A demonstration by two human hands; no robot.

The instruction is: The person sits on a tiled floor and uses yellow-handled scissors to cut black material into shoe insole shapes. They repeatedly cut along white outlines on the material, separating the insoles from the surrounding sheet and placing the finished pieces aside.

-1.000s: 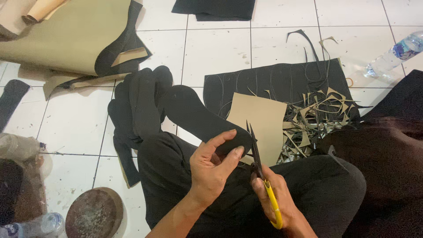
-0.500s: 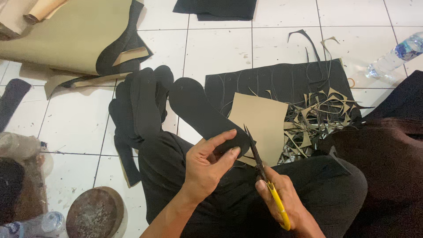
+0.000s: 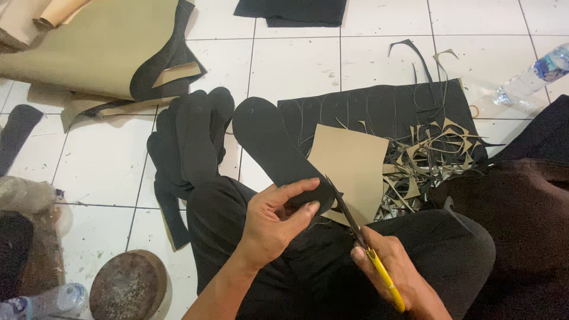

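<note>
Low in the frame, the right hand has its grip closed on yellow-handled scissors, blades at the near end of a black sole-shaped piece. The left hand pinches that end between thumb and fingers at centre. Beyond, a stack of black soles lies on the tiled floor, with tan offcuts right of centre.

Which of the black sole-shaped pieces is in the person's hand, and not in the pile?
The single black sole piece pinched by the left hand; the other pieces lie stacked on the floor.
</note>
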